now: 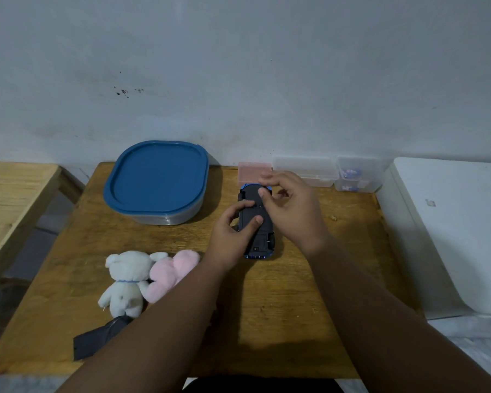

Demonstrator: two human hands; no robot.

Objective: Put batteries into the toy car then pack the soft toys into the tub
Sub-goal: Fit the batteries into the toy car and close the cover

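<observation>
a worn, scuffed wooden table [267,307] stands against a pale blue-grey wall [238,66] flecked with dark marks. a lighter wooden table [9,194] is to its left and a white rounded box [451,222] to its right.

the blue plastic toy car [260,239] lies upside down at the table's middle, toward the back, black underside up. the left hand [230,234] holds it from the left, thumb and forefinger curled onto the underside. the right hand [292,205] hovers over the car's far end, fingers bent, thumb and fingertip close together at the chassis. whether they pinch anything i cannot tell.

the clear tub with a blue lid [165,218] sits closed at back left. a white soft bear [125,282] and a pink soft toy [167,270] lie touching near the front left; the left forearm covers part of the pink one. no batteries can be made out.
</observation>
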